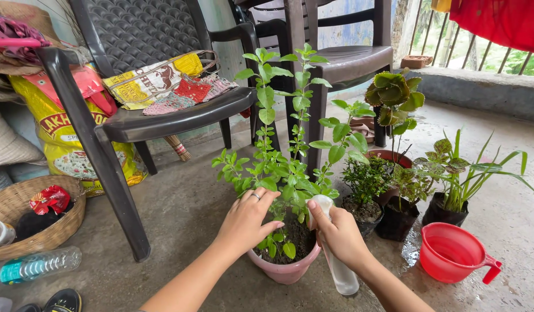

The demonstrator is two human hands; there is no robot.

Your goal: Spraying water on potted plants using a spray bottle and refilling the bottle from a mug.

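From the head camera, your left hand (247, 218) rests with fingers curled among the low leaves of the green plant (281, 156), touching the rim of the pink pot (285, 270) on the concrete floor (186, 214). Your right hand (338, 234) wraps tight around a whitish bottle (339, 270), its top against the plant's stems. A red jug (452, 253) sits just right, near small dark-potted plants (394, 196).

The single head-worn camera looked steeply down and forward, close above a pink flowerpot (286, 268) on the concrete floor (186, 214).
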